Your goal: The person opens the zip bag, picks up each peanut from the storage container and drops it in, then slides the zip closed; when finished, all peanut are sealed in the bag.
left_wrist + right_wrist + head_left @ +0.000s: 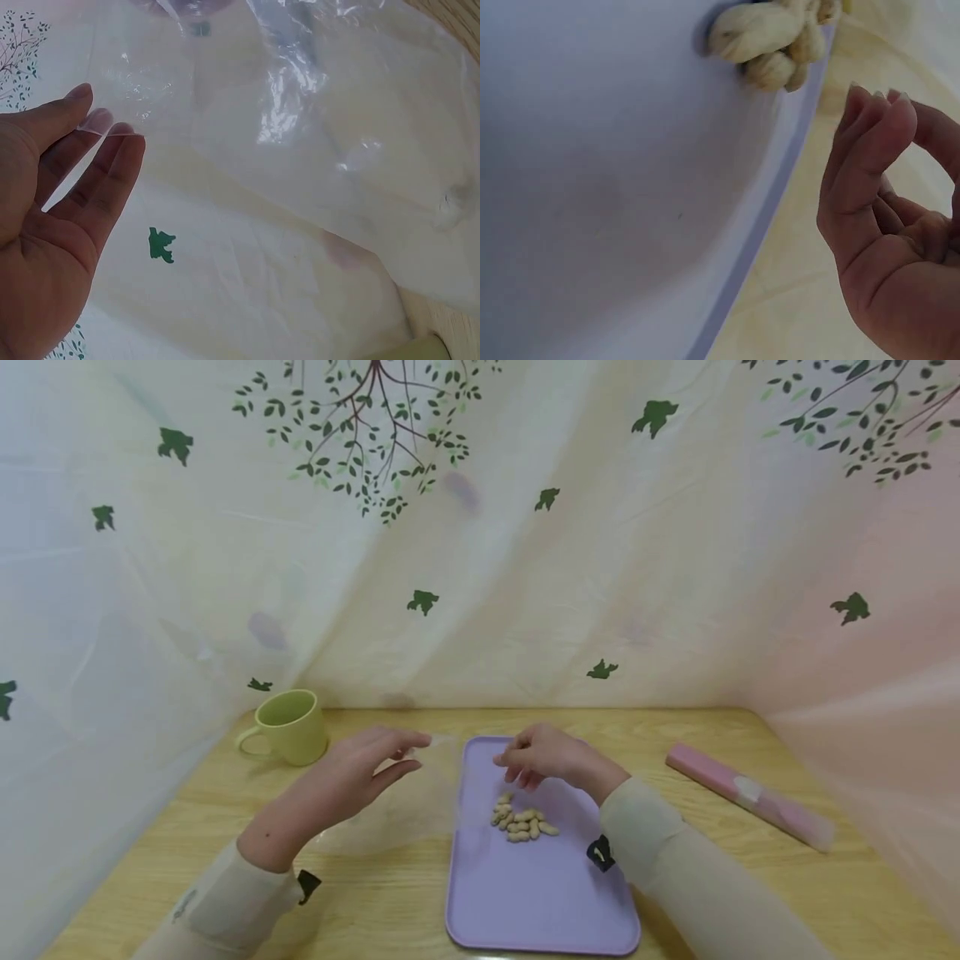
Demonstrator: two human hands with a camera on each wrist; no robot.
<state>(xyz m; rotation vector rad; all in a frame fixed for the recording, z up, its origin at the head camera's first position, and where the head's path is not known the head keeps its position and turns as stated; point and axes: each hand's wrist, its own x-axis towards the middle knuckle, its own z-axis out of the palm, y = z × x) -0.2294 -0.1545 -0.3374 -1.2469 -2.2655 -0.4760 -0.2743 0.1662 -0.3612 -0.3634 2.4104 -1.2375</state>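
My left hand [363, 768] holds a clear plastic bag [390, 810] by its edge, the thin film running across the fingertips [124, 139]. The thumb lies beside them, and the bag spreads out crinkled and shiny in the left wrist view. My right hand [551, 756] hovers over the far part of a purple tray [536, 902]. Its fingers are bent toward the thumb, with fingertips [900, 120] close together and no object showing between them. A small pile of unshelled peanuts [521, 822] lies on the tray, just nearer to me than that hand.
A green mug [292, 731] stands at the back left, behind my left hand. On the right of the wooden table [375, 902] lies a long pink roll or packet [750, 793] with a whitish band. A leaf-patterned curtain [480, 568] hangs along the table's back and sides.
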